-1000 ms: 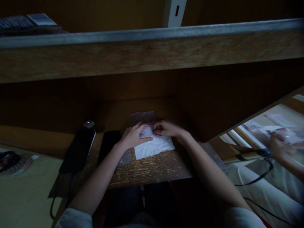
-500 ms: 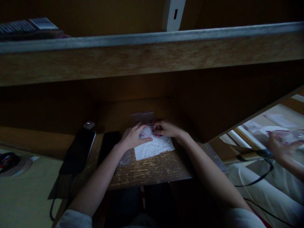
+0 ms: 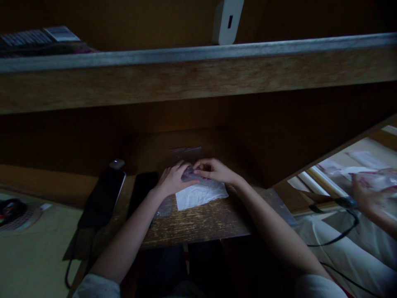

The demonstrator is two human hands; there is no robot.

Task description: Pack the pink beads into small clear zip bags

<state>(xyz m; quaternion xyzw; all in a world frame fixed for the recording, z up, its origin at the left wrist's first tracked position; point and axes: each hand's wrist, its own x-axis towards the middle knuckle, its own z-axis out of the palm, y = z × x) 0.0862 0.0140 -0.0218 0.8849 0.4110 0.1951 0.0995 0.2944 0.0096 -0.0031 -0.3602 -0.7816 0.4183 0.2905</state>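
Note:
In the head view my left hand (image 3: 173, 179) curls around a small clear plastic bag (image 3: 187, 175), its thumb along the near side. My right hand (image 3: 212, 169) is pinched, fingertips at the bag beside the left hand's fingers; whatever they hold is too small and dark to make out. Under both hands lies a creased white sheet (image 3: 200, 196). Small pinkish-red pieces (image 3: 206, 178) show on it, partly covered by my right hand. Just beyond the hands lies another clear bag (image 3: 186, 153) with a reddish top strip.
Left of the sheet lie a dark phone-like slab (image 3: 143, 190), a black device with a cable (image 3: 102, 196) and a small white case (image 3: 117, 164). A thick shelf edge (image 3: 198, 76) crosses above. At right, another person's hand (image 3: 367, 194) works with clear bags beyond the side panel.
My right hand has shifted slightly left, its fingertips now at the bag in my left hand. Before, they were over the reddish pieces. The left hand stays nearly in place.

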